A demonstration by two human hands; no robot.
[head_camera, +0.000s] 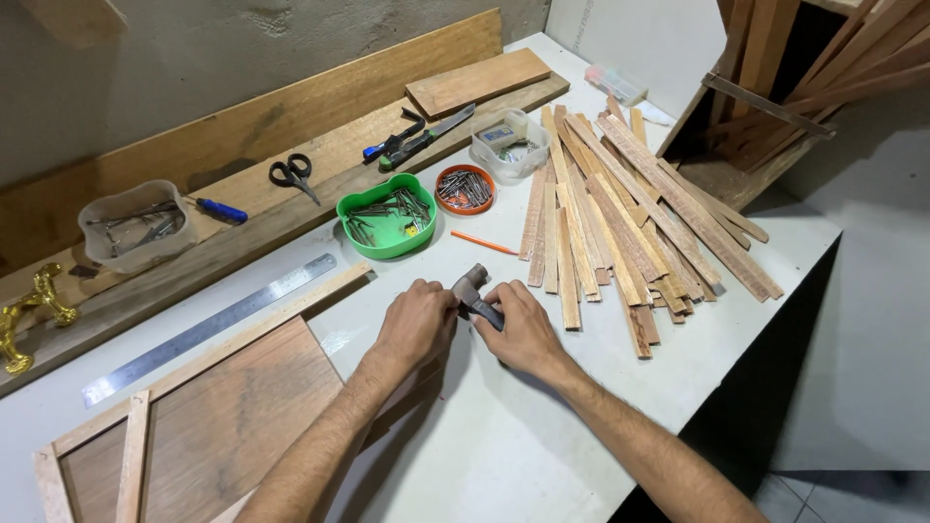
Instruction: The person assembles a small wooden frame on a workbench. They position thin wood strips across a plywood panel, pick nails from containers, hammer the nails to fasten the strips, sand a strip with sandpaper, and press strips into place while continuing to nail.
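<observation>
My right hand [526,331] grips a small hammer [472,289] by its dark handle, the metal head resting low over the white table [504,446]. Touching the hammer head from the left, my left hand [417,320] has its fingers curled; whether it pinches a nail is hidden. Just left of the hands lies a wooden panel [208,416] framed with thin strips. A green bowl [387,223] and an orange dish [465,188], both holding nails, stand behind the hands.
A pile of wooden slats [620,208] lies right of the hands, an orange pencil [484,243] before it. A steel ruler [208,327], black scissors [294,174], a blue-handled screwdriver [218,208], clear tubs [131,225] and long planks [281,165] sit along the wall.
</observation>
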